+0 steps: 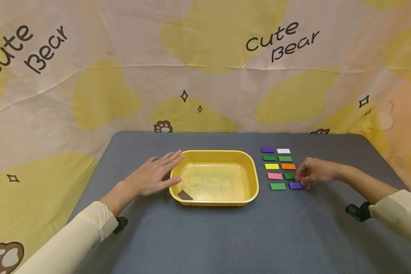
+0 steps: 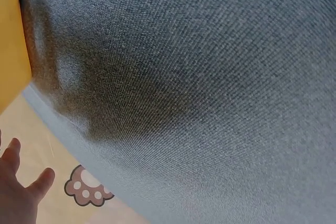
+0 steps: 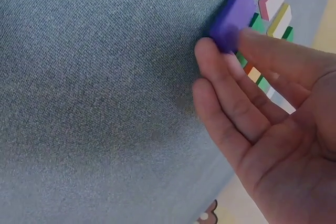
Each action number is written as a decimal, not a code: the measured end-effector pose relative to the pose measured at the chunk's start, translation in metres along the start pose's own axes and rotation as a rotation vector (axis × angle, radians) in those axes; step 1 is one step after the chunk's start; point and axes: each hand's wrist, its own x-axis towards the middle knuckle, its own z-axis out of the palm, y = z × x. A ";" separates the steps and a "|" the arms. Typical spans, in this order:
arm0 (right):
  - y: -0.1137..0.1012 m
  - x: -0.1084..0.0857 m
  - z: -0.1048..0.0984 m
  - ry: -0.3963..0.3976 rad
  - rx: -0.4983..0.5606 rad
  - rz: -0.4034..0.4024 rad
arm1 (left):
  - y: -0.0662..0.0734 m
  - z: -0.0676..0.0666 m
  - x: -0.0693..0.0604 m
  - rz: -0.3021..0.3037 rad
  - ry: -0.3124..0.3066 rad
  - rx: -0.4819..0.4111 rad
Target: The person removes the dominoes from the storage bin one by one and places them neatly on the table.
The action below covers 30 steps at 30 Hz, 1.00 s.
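Observation:
My right hand (image 1: 316, 170) pinches one end of a purple domino-shaped block (image 1: 295, 185) between thumb and fingertips, at the near right corner of two columns of similar blocks. In the right wrist view the thumb and fingers meet at the lower end of the purple block (image 3: 233, 17). A yellow plastic basin (image 1: 214, 203) stands mid-table. My left hand (image 1: 154, 175) rests at its left rim with fingers extended; in the left wrist view only part of that hand (image 2: 21, 187) shows. Inside the basin's near left corner lies a brown block (image 1: 185, 195).
Beside the held block lie a light green block (image 1: 277, 186), a pink block (image 1: 275, 176) and a partly covered dark green one (image 1: 289, 176). Farther back are orange (image 1: 288, 166), yellow (image 1: 272, 166), white (image 1: 283, 151) and other blocks. The table (image 1: 205, 239) is grey, with a printed curtain behind.

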 end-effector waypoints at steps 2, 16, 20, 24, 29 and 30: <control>0.000 -0.001 -0.001 -0.007 0.005 0.005 | 0.000 0.000 0.000 0.001 0.001 0.001; -0.057 0.025 -0.032 0.028 -0.161 -0.066 | -0.001 0.002 0.000 0.001 -0.004 -0.006; -0.087 0.035 -0.035 0.026 -0.175 -0.120 | 0.000 0.002 0.000 -0.001 -0.009 -0.006; -0.116 0.046 -0.034 0.029 -0.148 -0.177 | 0.000 0.001 0.000 0.000 -0.007 -0.005; -0.145 0.064 -0.027 -0.005 -0.096 -0.220 | 0.000 0.002 0.000 0.001 -0.002 0.000; -0.149 0.068 -0.024 -0.014 -0.088 -0.229 | 0.000 0.002 0.001 0.002 -0.001 0.001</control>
